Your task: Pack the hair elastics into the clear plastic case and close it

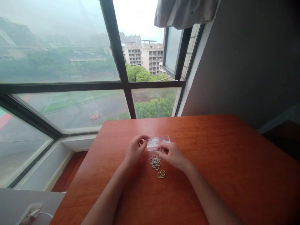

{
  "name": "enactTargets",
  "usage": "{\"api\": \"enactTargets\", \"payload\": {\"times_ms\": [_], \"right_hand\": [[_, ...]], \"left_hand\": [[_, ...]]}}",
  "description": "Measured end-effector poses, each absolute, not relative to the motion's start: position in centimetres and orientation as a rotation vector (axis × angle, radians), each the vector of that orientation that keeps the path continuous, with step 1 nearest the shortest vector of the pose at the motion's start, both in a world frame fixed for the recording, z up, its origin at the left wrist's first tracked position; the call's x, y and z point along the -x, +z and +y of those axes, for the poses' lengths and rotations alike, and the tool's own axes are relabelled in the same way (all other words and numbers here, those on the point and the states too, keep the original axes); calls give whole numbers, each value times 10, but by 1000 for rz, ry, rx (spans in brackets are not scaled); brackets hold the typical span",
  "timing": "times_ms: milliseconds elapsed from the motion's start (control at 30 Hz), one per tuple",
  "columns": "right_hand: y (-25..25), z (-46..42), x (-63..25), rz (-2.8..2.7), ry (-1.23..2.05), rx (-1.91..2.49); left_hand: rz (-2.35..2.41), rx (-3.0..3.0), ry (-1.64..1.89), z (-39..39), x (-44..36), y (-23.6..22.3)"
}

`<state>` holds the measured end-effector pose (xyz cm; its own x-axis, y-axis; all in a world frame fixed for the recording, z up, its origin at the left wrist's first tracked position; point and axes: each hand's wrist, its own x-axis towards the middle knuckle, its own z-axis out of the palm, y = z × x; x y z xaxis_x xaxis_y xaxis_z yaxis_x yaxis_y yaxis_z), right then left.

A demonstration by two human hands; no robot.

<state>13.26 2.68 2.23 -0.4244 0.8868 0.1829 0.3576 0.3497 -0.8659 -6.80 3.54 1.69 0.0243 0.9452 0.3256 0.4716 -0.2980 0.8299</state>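
Bracketing the clear box (153, 144) on the counter (234, 162) from two sides: reaching at its left end with the left hand (136, 147), curling narrowly, and reaching at its near right side with the right hand (171, 152), also narrow. Not being able to tell whether closed on any object with either one. Judging the box's longer side as running left to right, hand to hand. Finding the ring pile (155, 162) just on the box's near side, closer to the right hand; noticing the yellowish rings (161, 174) farther toward the body.
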Motion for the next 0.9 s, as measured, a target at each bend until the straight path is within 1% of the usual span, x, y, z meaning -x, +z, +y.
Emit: {"api": "enactTargets", "payload": {"times_ms": [167,500,700,900], "right_hand": [[18,33,-135,-1796,958,1133],[17,33,-133,-1705,1082,1112],[19,36,-137,-1675,984,1192],[17,40,-142,-1798,869,1321]], "left_hand": [[1295,-1844,1170,29,56,21],[1213,-2005,1111,25,49,25],[1385,-1914,1153,31,57,20],[1585,-1764,1212,43,72,11]]}}
